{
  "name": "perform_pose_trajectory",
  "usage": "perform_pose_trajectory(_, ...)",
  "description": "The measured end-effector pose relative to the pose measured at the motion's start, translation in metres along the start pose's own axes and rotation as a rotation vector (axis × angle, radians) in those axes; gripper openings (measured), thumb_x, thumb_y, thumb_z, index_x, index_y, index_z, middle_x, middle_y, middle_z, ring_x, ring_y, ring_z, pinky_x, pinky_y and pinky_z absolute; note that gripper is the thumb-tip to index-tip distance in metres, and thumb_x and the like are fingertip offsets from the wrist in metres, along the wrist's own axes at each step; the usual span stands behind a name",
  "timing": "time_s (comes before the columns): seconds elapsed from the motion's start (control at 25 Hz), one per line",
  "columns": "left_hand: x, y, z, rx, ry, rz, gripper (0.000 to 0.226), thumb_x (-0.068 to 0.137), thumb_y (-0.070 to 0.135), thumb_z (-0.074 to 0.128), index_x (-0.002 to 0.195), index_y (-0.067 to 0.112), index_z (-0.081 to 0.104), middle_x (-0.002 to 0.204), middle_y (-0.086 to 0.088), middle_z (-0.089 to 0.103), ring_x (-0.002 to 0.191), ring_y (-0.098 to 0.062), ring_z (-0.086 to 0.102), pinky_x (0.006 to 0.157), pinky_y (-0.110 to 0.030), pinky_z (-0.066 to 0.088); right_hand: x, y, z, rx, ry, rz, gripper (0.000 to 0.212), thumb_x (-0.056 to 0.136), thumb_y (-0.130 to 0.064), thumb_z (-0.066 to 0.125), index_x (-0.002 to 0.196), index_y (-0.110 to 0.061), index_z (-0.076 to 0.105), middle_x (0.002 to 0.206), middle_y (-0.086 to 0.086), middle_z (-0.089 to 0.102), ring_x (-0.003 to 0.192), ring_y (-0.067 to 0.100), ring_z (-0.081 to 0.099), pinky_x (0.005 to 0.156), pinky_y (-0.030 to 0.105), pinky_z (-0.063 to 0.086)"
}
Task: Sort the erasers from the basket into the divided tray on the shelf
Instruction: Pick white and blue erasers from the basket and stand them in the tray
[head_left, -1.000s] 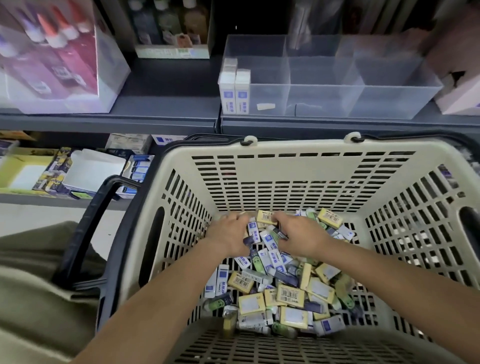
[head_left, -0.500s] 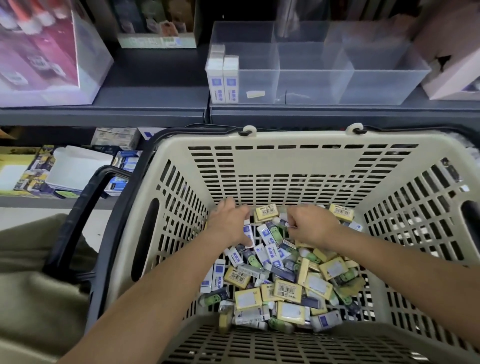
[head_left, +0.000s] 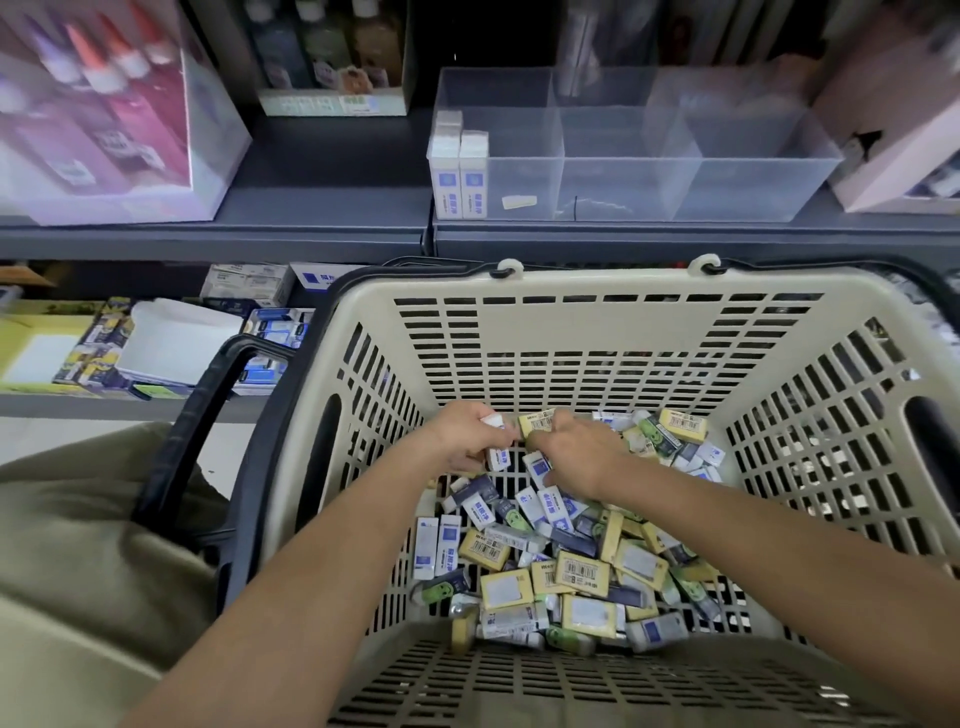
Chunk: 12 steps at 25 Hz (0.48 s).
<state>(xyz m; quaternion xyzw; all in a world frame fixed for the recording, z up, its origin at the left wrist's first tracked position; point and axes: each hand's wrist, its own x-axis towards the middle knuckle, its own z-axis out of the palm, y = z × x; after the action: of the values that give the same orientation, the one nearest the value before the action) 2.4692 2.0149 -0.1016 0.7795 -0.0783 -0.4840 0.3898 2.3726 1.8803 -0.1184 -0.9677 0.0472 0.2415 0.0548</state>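
the hands have drawn together over the erasers (head_left: 571, 571) in the basket (head_left: 571, 322), left hand (head_left: 470, 441) curled round white-and-blue ones, right hand (head_left: 576, 452) curled too, its catch hidden; gather only that kind before reaching for the divided tray (head_left: 623, 205) on the shelf (head_left: 332, 208).

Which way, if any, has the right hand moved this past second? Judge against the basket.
Yes. Against the basket, the right hand has shifted slightly left, closing on the left hand.
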Motion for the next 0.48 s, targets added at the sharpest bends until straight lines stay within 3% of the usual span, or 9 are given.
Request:
perform_pose_trajectory(0.12, -0.005, 0.004, 0.006, -0.11, -0.038, -0.064, 0.009, 0.089, 0.018, 0.063, 0.095, 0.012, 0.059, 0.086, -0.005, 0.063, 0.078, -0.013, 0.06, 0.066, -0.023, 0.053, -0.001, 0.003, -0.006, 0.345, 0.024, -0.027, 0.019, 0.086, -0.02, 0.063, 0.102, -0.021, 0.055, 0.098, 0.0, 0.051, 0.093, 0.021, 0.054, 0.072, 0.028, 0.042)
perform_pose_trajectory(0.24, -0.009, 0.01, 0.013, -0.135, -0.093, -0.046, 0.012, 0.091, 0.013, 0.058, 0.102, 0.009, 0.06, 0.08, -0.002, 0.06, 0.068, -0.01, 0.054, 0.056, -0.019, 0.043, -0.006, 0.01, -0.016, 0.668, 0.117, 0.039, 0.011, 0.086, -0.018, 0.065, 0.081, -0.022, 0.055, 0.079, -0.008, 0.059, 0.077, 0.013, 0.06, 0.064, 0.019, 0.045)
perform_pose_trajectory(0.4, -0.007, 0.007, 0.011, -0.305, -0.197, 0.001, 0.031, 0.093, 0.03, 0.056, 0.118, 0.011, 0.06, 0.098, -0.005, 0.065, 0.088, -0.017, 0.058, 0.078, -0.028, 0.046, -0.008, 0.01, -0.025, 1.117, 0.16, 0.14, 0.016, 0.086, -0.008, 0.063, 0.076, -0.018, 0.057, 0.07, 0.0, 0.064, 0.061, 0.007, 0.061, 0.06, 0.018, 0.052)
perform_pose_trajectory(0.48, -0.006, 0.005, 0.01, -0.396, -0.261, -0.002, 0.036, 0.093, 0.037, 0.054, 0.119, 0.013, 0.058, 0.103, -0.006, 0.066, 0.094, -0.018, 0.061, 0.084, -0.034, 0.052, -0.008, 0.01, -0.03, 1.218, 0.178, 0.146, 0.014, 0.085, -0.005, 0.064, 0.077, -0.015, 0.058, 0.07, 0.004, 0.065, 0.06, 0.009, 0.062, 0.063, 0.02, 0.054)
